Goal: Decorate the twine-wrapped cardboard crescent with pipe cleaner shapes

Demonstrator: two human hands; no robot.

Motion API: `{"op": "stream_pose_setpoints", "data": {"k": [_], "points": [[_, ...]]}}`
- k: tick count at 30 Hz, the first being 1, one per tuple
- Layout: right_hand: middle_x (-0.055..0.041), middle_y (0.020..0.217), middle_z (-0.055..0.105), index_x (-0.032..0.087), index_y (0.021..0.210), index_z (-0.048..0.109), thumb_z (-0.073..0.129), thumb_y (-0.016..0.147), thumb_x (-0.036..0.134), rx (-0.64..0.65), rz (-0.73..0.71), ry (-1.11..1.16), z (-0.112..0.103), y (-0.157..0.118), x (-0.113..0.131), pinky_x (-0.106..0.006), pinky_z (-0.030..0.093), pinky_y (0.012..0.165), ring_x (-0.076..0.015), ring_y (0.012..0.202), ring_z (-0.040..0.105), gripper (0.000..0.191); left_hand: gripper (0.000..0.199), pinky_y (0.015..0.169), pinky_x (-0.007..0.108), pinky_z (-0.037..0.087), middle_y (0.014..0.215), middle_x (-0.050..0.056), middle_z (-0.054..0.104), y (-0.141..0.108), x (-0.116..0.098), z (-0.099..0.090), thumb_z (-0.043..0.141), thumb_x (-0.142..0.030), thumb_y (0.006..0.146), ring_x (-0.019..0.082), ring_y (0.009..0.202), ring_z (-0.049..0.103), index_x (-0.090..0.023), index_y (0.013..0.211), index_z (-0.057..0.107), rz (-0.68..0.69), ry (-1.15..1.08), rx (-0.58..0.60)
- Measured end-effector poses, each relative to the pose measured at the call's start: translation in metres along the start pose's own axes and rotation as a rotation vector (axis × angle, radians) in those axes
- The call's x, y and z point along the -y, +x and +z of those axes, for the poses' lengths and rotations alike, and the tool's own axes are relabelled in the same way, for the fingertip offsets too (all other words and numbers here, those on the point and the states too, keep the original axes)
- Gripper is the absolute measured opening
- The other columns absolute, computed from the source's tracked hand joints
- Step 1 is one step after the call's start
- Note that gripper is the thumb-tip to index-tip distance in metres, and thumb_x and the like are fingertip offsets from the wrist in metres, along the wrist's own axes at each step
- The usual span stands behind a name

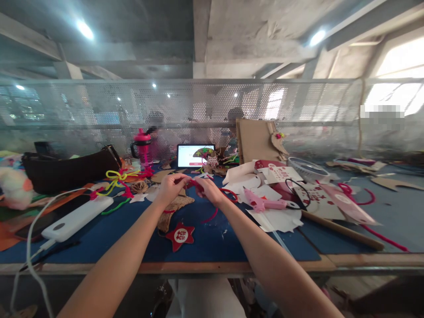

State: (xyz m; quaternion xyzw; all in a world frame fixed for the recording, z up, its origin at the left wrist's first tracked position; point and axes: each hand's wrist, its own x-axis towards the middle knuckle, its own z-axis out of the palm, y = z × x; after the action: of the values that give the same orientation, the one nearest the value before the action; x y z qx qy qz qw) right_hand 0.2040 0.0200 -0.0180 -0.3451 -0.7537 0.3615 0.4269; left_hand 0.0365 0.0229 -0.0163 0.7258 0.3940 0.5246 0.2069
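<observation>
Above the blue mat [215, 247], my left hand [171, 187] and my right hand [208, 191] meet with fingertips pinched on a red pipe cleaner [192, 183]. Its red length shows between the fingers, and a red loop [230, 194] lies just right of my right hand. Below my left hand rests a crescent-shaped brown piece [177, 206] with a rough, cord-like surface and a red strand across it. Nearer the table edge lies a red star [180, 236] with a white round label bearing red characters. Exactly how the fingers grip the pipe cleaner is partly hidden.
A pink glue gun [263, 202] lies on white paper scraps to the right, beside a wooden stick [344, 230]. At left are a white power bank [77, 218] with a cable and a black pouch [71, 170]. A pink bottle [143, 148] and a tablet [185, 155] stand behind.
</observation>
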Motion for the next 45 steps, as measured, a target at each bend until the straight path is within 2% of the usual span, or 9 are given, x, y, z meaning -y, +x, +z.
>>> {"op": "stream_pose_setpoints", "data": {"k": [4,10,15,21,26,30,35,37,45], "points": [[0.0019,0.048,0.041,0.019,0.052,0.041,0.037,0.086,0.042,0.091,0.016,0.163,-0.004,-0.001,0.007,-0.026,0.03,0.052,-0.01,0.047,0.035,0.041,0.031,0.039,0.021,0.025,0.047,-0.003,0.05,0.001,0.003,-0.002,0.064,-0.045,0.073,0.007,0.038,0.034,-0.015,0.078,0.07,-0.1,-0.149,-0.014],[0.0045,0.049,0.04,0.017,0.063,0.049,0.045,0.081,0.037,0.037,-0.021,0.083,-0.008,0.001,0.006,-0.023,0.029,0.049,-0.0084,0.046,0.035,0.027,0.027,0.041,0.02,0.029,0.052,-0.001,0.054,0.002,-0.001,-0.004,0.069,-0.041,0.069,0.007,0.044,0.04,-0.015,0.077,0.071,-0.147,-0.229,0.023],[0.0047,0.048,0.042,0.017,0.079,0.059,0.042,0.083,0.029,-0.017,-0.087,-0.042,-0.008,0.005,-0.003,-0.024,0.034,0.053,-0.0107,0.048,0.042,0.022,0.031,0.043,0.021,0.032,0.055,0.0,0.057,0.001,-0.002,-0.003,0.068,-0.043,0.069,0.009,0.048,0.044,-0.015,0.08,0.072,-0.105,-0.156,0.001],[0.0,0.061,0.053,0.017,0.057,0.052,0.04,0.083,0.024,-0.018,-0.214,-0.197,-0.009,0.006,-0.001,-0.025,0.038,0.067,-0.0126,0.062,0.051,0.029,0.036,0.042,0.021,0.031,0.051,-0.001,0.055,0.002,-0.003,-0.005,0.067,-0.045,0.07,0.009,0.045,0.041,-0.016,0.09,0.073,-0.066,-0.072,0.018],[0.0003,0.064,0.055,0.017,0.066,0.056,0.042,0.085,0.033,0.048,-0.204,-0.185,-0.01,0.002,0.005,-0.025,0.037,0.067,-0.0132,0.066,0.051,0.029,0.038,0.049,0.023,0.041,0.065,0.004,0.066,-0.001,-0.005,-0.005,0.063,-0.046,0.074,0.013,0.051,0.052,-0.017,0.095,0.073,-0.03,0.023,0.017],[-0.0009,0.063,0.055,0.018,0.057,0.05,0.035,0.09,0.037,0.015,-0.224,-0.283,-0.012,0.001,0.002,-0.026,0.036,0.071,-0.0136,0.065,0.05,0.041,0.034,0.06,0.026,0.047,0.081,0.007,0.07,-0.001,-0.005,-0.002,0.059,-0.044,0.078,0.016,0.063,0.059,-0.018,0.096,0.072,0.084,0.112,0.028],[-0.0021,0.056,0.052,0.018,0.049,0.047,0.029,0.093,0.043,-0.086,-0.194,-0.281,-0.012,0.001,0.002,-0.027,0.036,0.069,-0.0143,0.062,0.05,0.053,0.032,0.065,0.026,0.045,0.077,0.007,0.066,0.0,-0.004,0.0,0.057,-0.042,0.082,0.017,0.071,0.058,-0.018,0.097,0.072,0.222,0.188,-0.002],[-0.0013,0.055,0.051,0.017,0.051,0.049,0.033,0.091,0.043,-0.092,-0.182,-0.25,-0.013,0.001,0.004,-0.026,0.036,0.067,-0.0138,0.061,0.049,0.051,0.032,0.064,0.026,0.044,0.076,0.006,0.065,0.0,-0.003,0.0,0.058,-0.042,0.081,0.017,0.07,0.058,-0.018,0.096,0.073,0.225,0.184,-0.007],[0.0009,0.06,0.052,0.016,0.073,0.062,0.047,0.084,0.036,0.069,-0.212,-0.159,-0.016,0.003,0.004,-0.024,0.035,0.06,-0.0115,0.059,0.047,0.027,0.033,0.063,0.025,0.043,0.076,0.006,0.067,0.001,-0.005,-0.003,0.058,-0.044,0.08,0.018,0.072,0.059,-0.018,0.094,0.073,0.134,0.166,0.013]]}}
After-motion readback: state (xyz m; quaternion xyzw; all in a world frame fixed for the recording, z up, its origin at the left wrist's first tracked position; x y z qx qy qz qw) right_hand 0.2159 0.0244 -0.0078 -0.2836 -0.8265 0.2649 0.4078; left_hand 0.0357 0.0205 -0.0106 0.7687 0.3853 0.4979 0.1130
